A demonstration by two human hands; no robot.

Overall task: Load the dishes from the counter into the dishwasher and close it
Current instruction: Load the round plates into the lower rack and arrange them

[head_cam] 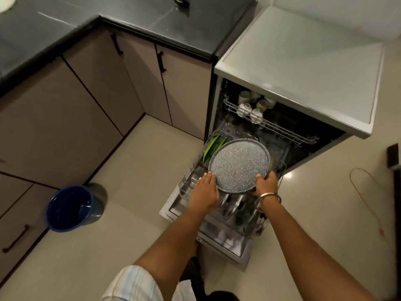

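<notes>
Held at both sides of its near rim: speckled grey griddle pan [239, 165], left hand [205, 192] with fingers laid fairly straight along the left edge, right hand [265, 184] curled round the right edge, thumb on top. Poised face-up and slightly tilted over the pulled-out lower rack [188, 185] of the open dishwasher [303, 79], not yet down among the tines.

Probably stiff, fairly heavy for its size, coated and likely slick if wet. Best taken exactly so, at opposite points of the rim, since no handle shows from above. Hard to chip, though apt to clang against the steel lids [233, 206] standing just below the wrists.

Both forearms stretched forward and down, nearly parallel, wrists bent slightly back; bangle [270, 195] on the right wrist. Green plates [211, 146] upright just behind the pan; cups [249, 109] in the upper rack [271, 124], well clear.
</notes>
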